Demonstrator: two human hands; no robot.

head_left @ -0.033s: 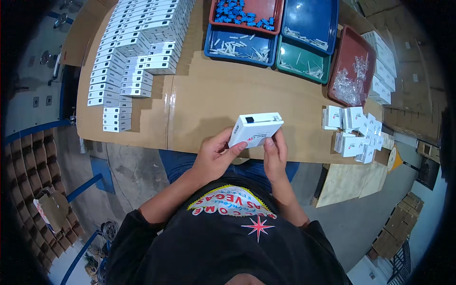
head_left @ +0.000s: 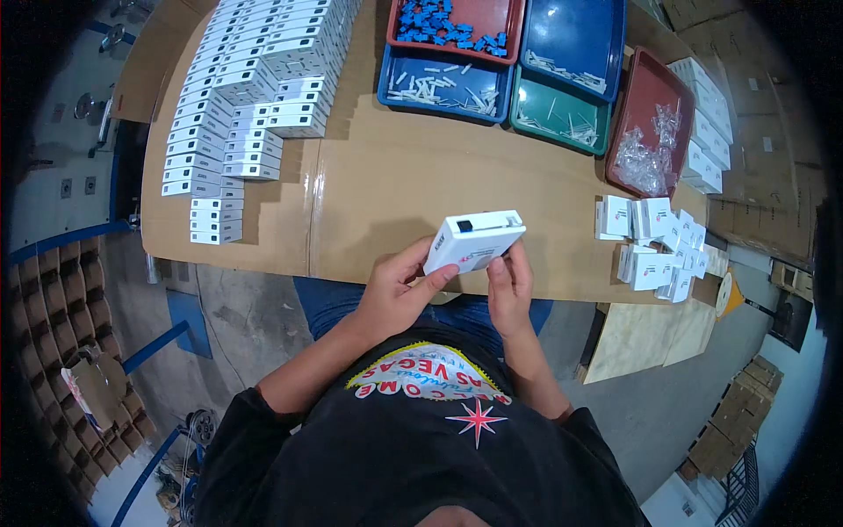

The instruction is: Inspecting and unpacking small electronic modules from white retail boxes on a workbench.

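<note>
A small white box (head_left: 475, 240) is held between my two hands, over the near edge of the table. It is tilted, with a narrow side showing a black square up and a printed face towards me. My left hand (head_left: 397, 296) is closed on its left end, thumb on the printed face. At the right end, my right hand (head_left: 509, 288) grips it with the thumb at its lower edge and the fingers behind. Fingers behind the box are partly hidden.
Stacked white boxes (head_left: 255, 97) fill the table's left side. Beyond are trays of blue clips (head_left: 439, 26), white sticks (head_left: 430, 90) and thin white pieces (head_left: 571, 132); a red tray (head_left: 619, 167) holds transparent plastic pieces. More small white boxes (head_left: 652, 270) are piled at the right.
The white box has shifted very slightly to the right and tilted a little in my hands. Both hands keep their grip, and the rest looks the same.
</note>
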